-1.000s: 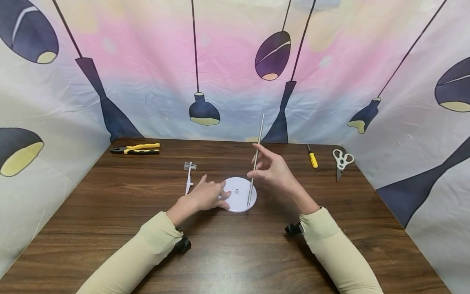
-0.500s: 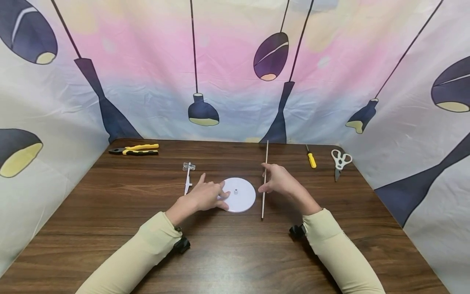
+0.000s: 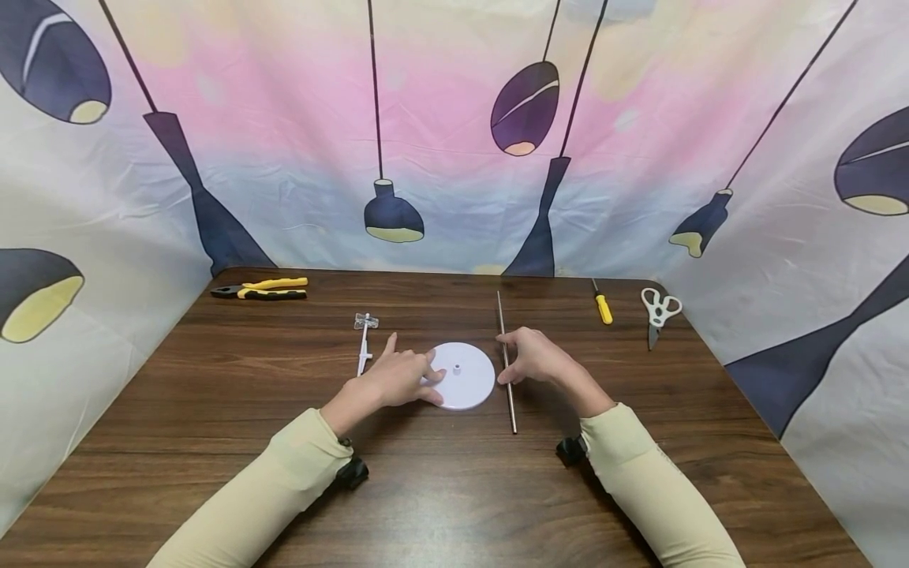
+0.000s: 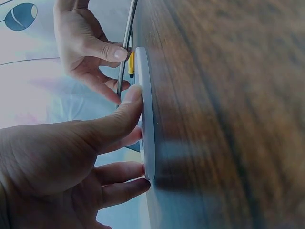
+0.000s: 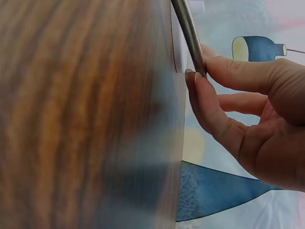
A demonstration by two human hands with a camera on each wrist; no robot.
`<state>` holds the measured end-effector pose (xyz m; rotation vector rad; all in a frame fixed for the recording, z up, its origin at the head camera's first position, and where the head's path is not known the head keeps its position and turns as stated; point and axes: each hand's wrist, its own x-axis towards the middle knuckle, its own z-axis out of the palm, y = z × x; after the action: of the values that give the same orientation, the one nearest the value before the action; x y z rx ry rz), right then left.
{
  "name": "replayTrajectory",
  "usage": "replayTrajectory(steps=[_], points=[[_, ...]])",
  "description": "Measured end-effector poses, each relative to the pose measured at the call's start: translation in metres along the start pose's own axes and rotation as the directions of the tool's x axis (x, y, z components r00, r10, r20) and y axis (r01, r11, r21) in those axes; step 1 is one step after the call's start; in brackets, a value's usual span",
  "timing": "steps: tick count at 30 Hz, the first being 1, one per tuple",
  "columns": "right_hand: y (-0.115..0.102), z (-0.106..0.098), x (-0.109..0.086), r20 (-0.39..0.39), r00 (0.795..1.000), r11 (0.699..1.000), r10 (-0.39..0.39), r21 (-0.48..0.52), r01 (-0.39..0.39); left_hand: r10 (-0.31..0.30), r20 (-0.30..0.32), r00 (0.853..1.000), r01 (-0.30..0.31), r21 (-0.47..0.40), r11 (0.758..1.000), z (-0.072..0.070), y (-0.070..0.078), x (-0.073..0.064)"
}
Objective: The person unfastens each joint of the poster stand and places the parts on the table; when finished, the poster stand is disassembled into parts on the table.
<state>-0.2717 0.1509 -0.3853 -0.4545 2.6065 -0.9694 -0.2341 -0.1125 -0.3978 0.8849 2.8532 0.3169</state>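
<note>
A round white disc [image 3: 465,390] with a small central post lies flat on the table. My left hand [image 3: 394,379] rests on its left part, thumb and fingertips spread and touching the disc, as the left wrist view [image 4: 148,119] also shows. In my right hand [image 3: 538,357], a thin metal rod [image 3: 510,402] is pinched between thumb and fingers. The rod lies slanted beside the disc's right side, apart from the disc in the head view and low over the table. A white stick-like part [image 3: 364,347] with a clear end lies left of the disc, partly hidden by my left hand.
Yellow-and-black pliers [image 3: 263,289] lie at the back left of the brown table [image 3: 440,489]. A yellow-handled screwdriver [image 3: 603,308] and white-handled scissors [image 3: 659,312] lie at the back right. A printed cloth [image 3: 298,158] hangs behind and at both sides.
The right hand has lowered the rod from a raised tilt over the disc to the disc's right, bringing it nearly level. The left hand and disc have stayed put.
</note>
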Motion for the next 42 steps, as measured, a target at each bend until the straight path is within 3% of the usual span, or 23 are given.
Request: replayTrajectory(steps=[18,42], points=[[-0.001,0.009,-0.003,0.089,0.994,0.997,0.070,-0.022,-0.069,0.009,-0.007,1.000,-0.009,0.008,1.000,-0.001,0.000,0.001],[0.000,0.012,0.001,0.093,0.991,0.995,0.097,0.012,-0.098,0.029,-0.012,1.000,-0.028,0.045,0.999,-0.002,-0.001,0.001]])
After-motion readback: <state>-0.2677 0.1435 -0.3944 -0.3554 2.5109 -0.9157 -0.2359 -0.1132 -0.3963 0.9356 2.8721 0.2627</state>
